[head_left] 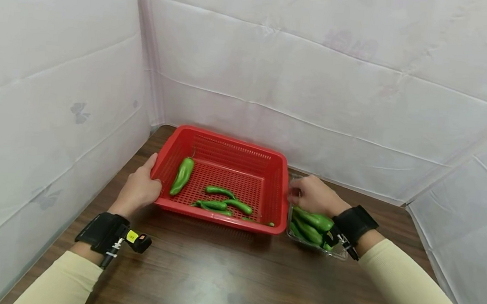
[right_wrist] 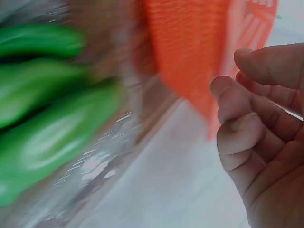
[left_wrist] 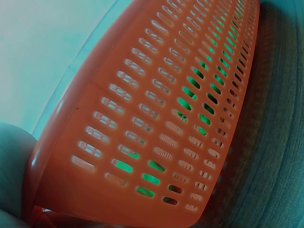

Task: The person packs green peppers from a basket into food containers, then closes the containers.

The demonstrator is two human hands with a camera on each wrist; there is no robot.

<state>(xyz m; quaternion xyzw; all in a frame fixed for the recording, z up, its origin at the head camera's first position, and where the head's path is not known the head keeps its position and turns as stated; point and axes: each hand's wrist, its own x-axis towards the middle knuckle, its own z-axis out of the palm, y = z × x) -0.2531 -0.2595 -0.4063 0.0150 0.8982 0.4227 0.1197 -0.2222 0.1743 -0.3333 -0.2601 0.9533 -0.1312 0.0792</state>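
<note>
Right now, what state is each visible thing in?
Red slotted plastic basket: right side up, holding peppers.
Clear plastic tray: open, holding peppers.
Large green pepper in the basket: lying apart at the left.
Slender green peppers in the basket: lying loose.
Thick green peppers in the tray: lying together.
Left hand: gripping the basket's left rim.
Right hand: fingers curled, no pepper visible in them.

The red basket (head_left: pixel 221 220) partly hides small green peppers (head_left: pixel 219 212) behind its near wall. The left wrist view crops the left grip (left_wrist: pixel 13 173). In the right wrist view, large green peppers (right_wrist: pixel 59 135) are blurred and cut off at left; the right edge crops the right grip (right_wrist: pixel 270 147).
</note>
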